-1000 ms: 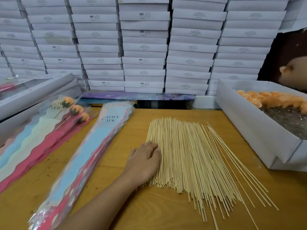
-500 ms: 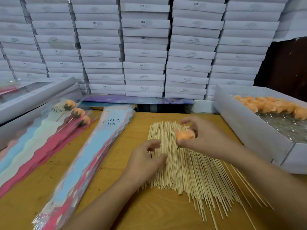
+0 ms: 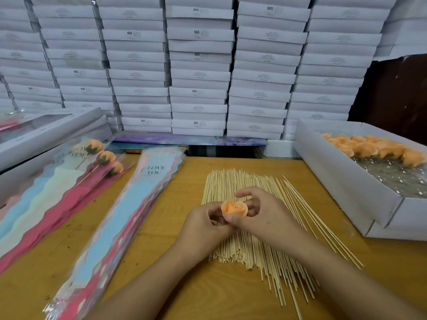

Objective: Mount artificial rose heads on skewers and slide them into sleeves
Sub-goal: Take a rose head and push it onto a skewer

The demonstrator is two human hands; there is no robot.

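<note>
Both hands meet over the worktop (image 3: 208, 296): the right hand (image 3: 261, 218) pinches a soft orange rose (image 3: 234, 207) upright, apparently for skewering, while the left hand (image 3: 203, 224) curls fingers at its base (whether on a stick, unclear). Thin pale skewers (image 3: 254, 250) fan beneath; glossy scalloped sleeves (image 3: 129, 215) lie left, a rose box (image 3: 342, 181) right.

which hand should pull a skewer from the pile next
Left, probably. The right hand pinches the rose head firmly, while the left hand only touches its base and sits directly over the skewer pile, so it could let go and take one.
</note>
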